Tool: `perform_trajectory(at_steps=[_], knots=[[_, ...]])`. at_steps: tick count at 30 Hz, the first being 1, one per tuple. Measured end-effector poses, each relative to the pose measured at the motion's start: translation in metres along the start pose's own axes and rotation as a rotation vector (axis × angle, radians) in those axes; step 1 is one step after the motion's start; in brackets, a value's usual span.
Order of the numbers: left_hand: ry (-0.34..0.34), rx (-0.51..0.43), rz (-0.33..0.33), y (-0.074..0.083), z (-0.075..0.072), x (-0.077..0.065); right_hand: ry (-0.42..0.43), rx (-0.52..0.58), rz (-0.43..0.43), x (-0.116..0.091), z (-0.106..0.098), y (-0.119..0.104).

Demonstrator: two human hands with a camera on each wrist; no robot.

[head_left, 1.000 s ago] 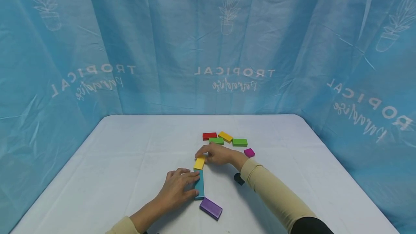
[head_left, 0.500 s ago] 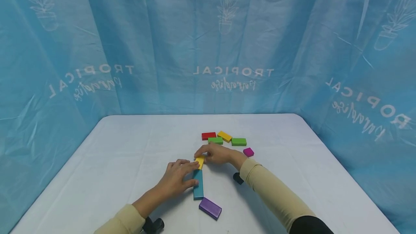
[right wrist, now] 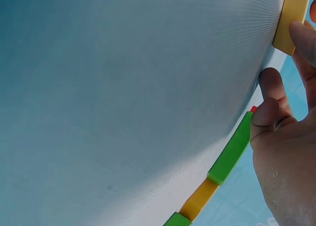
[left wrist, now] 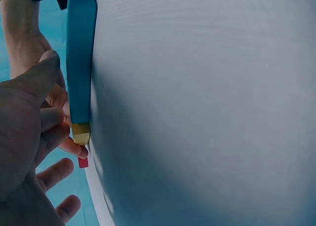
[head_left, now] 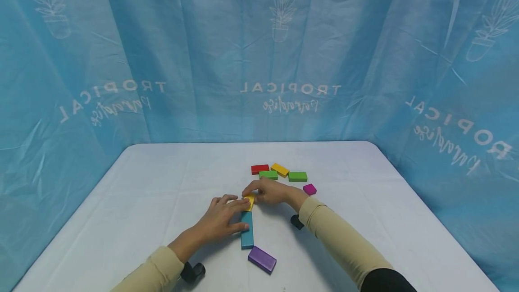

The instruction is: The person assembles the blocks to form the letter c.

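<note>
A yellow block (head_left: 252,203) lies end to end with a longer teal block (head_left: 247,239) on the table. My right hand (head_left: 273,191) pinches the yellow block near its far end; its thumb shows against the block in the right wrist view. From the left, my left hand (head_left: 219,220) reaches over with fairly straight fingers. Its index fingertip rests on the yellow block's top, and its thumb lies over the teal block. Part of the yellow block is hidden under the fingers. A purple block (head_left: 262,260) lies at an angle by the teal block's near end.
Beyond the right hand lie a red block (head_left: 260,169), two green blocks (head_left: 298,176) and another yellow block (head_left: 279,170). A small magenta block (head_left: 310,189) sits near the right wrist. Blue curtains (head_left: 292,120) surround the white table (head_left: 182,184) behind and at the sides.
My left hand has slid forward, its index finger passing from the teal block onto the yellow one. The right hand keeps its place at the yellow block.
</note>
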State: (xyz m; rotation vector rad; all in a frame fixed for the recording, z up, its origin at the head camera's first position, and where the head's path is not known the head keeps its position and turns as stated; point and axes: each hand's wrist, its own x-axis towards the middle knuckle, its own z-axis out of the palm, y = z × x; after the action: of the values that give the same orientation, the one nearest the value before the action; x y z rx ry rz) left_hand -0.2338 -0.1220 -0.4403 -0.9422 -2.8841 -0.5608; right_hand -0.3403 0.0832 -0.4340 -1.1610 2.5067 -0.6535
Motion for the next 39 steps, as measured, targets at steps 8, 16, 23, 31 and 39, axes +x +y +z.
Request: perform_trajectory(at_steps=[8, 16, 23, 31, 39], knots=[[-0.011, 0.004, -0.007, -0.003, 0.002, 0.002, -0.001, 0.007, -0.006, 0.001, 0.0, 0.001], [-0.017, -0.027, -0.001, -0.004, 0.004, 0.002, 0.003, 0.012, -0.008, 0.001, 0.002, 0.004], [-0.022, -0.017, 0.003, -0.004, 0.005, 0.001, 0.034, 0.042, 0.011, -0.002, 0.002, 0.005], [-0.007, 0.02, 0.003, -0.003, 0.003, 0.001, 0.2, 0.076, 0.042, -0.006, -0.013, 0.009], [-0.005, 0.012, 0.001, -0.002, 0.001, 0.0, 0.429, 0.072, 0.225, -0.012, -0.022, 0.022]])
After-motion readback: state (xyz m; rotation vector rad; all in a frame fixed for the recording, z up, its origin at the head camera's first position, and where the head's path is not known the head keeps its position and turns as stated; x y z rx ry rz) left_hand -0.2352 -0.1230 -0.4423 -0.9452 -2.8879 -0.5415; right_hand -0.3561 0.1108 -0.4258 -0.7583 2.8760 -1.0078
